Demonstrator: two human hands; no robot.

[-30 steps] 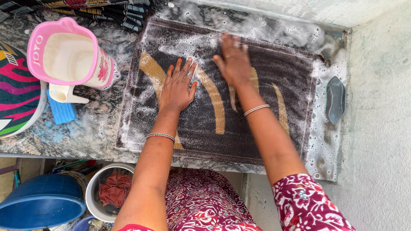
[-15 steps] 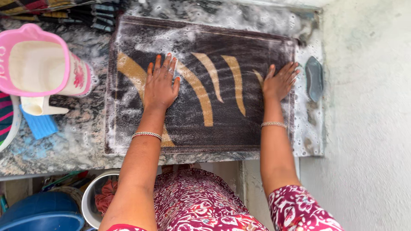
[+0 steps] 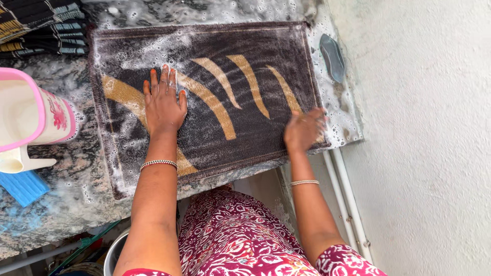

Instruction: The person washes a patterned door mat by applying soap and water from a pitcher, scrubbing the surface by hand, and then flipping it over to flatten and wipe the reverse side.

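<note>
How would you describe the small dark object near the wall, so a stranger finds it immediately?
Start at the soapy stone slab and its brown mat. Beyond the mat's right edge, beside the white wall, lies a dark grey oval piece, smooth and plain, unlike the striped mat.

Soapy grey stone slab [image 3: 76, 199] with dark brown mat [image 3: 255, 46], pink jug [image 3: 30, 115], blue brush [image 3: 20, 186], striped cloth [image 3: 41, 23].

Dark brown mat [image 3: 255, 56] with tan curved stripes.

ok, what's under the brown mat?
The brown mat lies flat on a wet, soapy stone slab, whose speckled surface shows around its edges. The left hand presses on the mat; the slab directly beneath it is hidden.
</note>
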